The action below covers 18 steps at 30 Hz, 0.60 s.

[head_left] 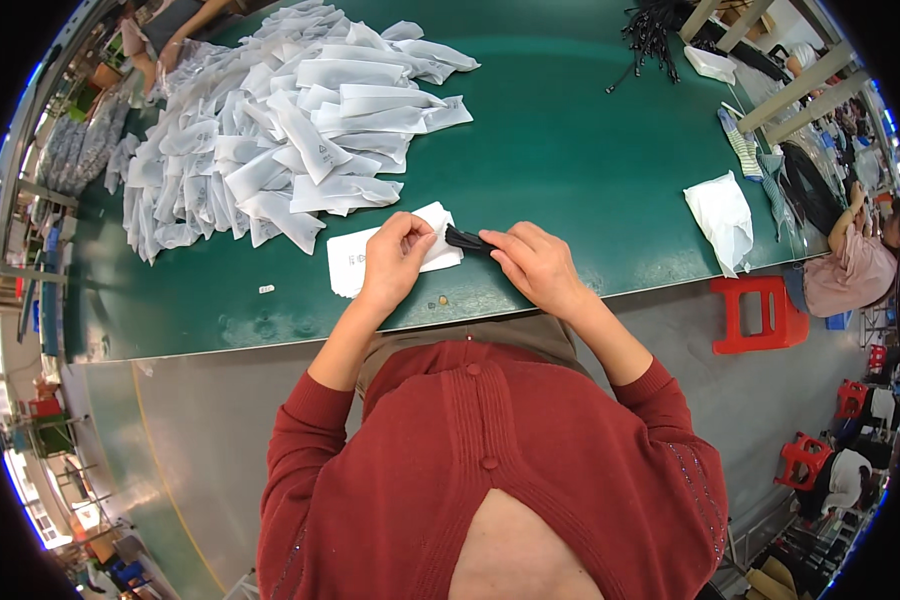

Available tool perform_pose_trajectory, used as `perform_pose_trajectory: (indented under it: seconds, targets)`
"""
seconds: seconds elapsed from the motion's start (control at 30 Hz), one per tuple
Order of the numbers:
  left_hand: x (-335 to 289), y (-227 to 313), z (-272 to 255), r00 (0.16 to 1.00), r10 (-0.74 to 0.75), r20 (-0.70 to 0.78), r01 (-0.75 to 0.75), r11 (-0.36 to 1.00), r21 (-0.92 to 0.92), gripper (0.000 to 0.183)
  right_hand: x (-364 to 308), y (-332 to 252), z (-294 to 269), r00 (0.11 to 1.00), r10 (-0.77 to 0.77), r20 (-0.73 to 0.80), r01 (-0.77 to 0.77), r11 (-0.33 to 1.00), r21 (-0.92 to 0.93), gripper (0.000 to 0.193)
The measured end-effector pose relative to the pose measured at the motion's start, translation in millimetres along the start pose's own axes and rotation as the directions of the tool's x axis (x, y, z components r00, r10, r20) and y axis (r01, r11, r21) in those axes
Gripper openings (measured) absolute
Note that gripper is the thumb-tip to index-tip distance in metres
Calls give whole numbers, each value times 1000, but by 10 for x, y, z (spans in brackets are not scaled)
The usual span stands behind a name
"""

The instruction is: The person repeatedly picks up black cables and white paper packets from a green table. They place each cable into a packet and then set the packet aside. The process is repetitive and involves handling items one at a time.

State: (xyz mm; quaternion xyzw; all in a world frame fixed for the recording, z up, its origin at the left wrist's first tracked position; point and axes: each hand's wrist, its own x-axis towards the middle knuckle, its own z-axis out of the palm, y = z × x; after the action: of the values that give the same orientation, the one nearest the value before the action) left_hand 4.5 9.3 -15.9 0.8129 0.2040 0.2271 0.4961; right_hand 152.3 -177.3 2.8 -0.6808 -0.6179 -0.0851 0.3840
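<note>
My left hand (400,258) pinches a flat white bag (436,218) at its mouth, above a small stack of flat white bags (345,268) near the table's front edge. Between finger and thumb, my right hand (538,264) grips a folded bundle of black cable (465,240). The bundle's left end meets the mouth of the bag; whether its tip is inside I cannot tell. Just beyond the left hand lies a large heap of filled, frosted white pouches (300,120).
The green table (550,130) bears a bunch of black cables (654,40) at the far right and a crumpled white bag (720,222) at the right edge. A red stool (760,315) stands beside it. Other people work at far left (175,45) and right (850,265).
</note>
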Motion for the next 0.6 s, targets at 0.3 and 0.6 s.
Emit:
perform_pose_trajectory:
  seconds: [0.3, 0.6]
  targets:
    - [-40, 128, -76, 957, 285, 54, -288, 957, 41, 9, 19, 181, -1, 487, 444, 752, -777, -173, 605, 27]
    - [-6, 290, -182, 929, 365, 69, -371, 919, 131, 8, 8, -147, 178, 856, 418, 305, -512, 605, 609, 13]
